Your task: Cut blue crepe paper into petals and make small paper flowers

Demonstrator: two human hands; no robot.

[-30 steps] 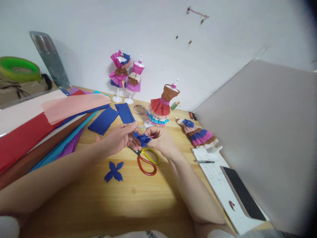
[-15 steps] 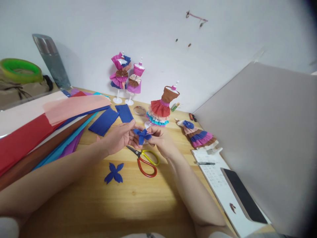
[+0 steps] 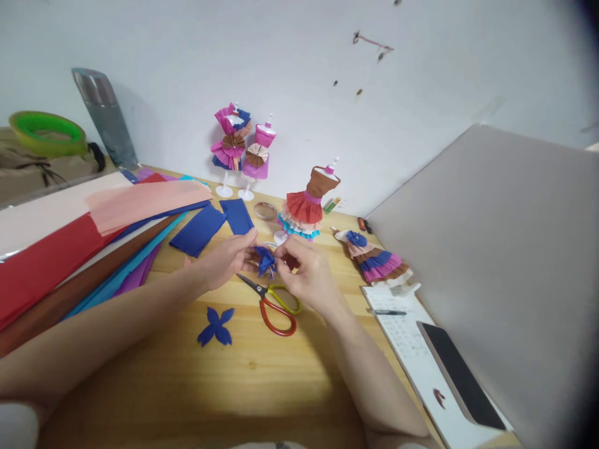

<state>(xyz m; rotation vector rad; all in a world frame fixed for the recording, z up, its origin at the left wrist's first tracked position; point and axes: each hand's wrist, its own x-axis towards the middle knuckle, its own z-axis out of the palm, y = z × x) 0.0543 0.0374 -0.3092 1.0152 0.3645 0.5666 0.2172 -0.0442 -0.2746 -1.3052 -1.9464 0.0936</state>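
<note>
My left hand [image 3: 228, 259] and my right hand [image 3: 304, 274] meet above the wooden table [image 3: 187, 386], both pinching a small blue paper flower [image 3: 265, 259] between their fingertips. Just below the hands lie scissors [image 3: 274, 302] with red and yellow handles. A flat blue four-petal cutout [image 3: 215, 325] rests on the table nearer to me. Two blue paper rectangles [image 3: 213, 224] lie just beyond my left hand.
Long sheets of coloured crepe paper [image 3: 84, 237] fill the left side. Three small mannequins in paper dresses [image 3: 243, 149] [image 3: 306, 202] stand near the wall, and another dress [image 3: 374, 255] lies flat. A clipboard with pen [image 3: 402, 324] and a phone [image 3: 461, 374] sit at right beside a grey panel [image 3: 505, 262].
My hands have closed in tighter on the blue flower, which now looks more bunched up. The camera has shifted slightly; nothing on the table has moved.
</note>
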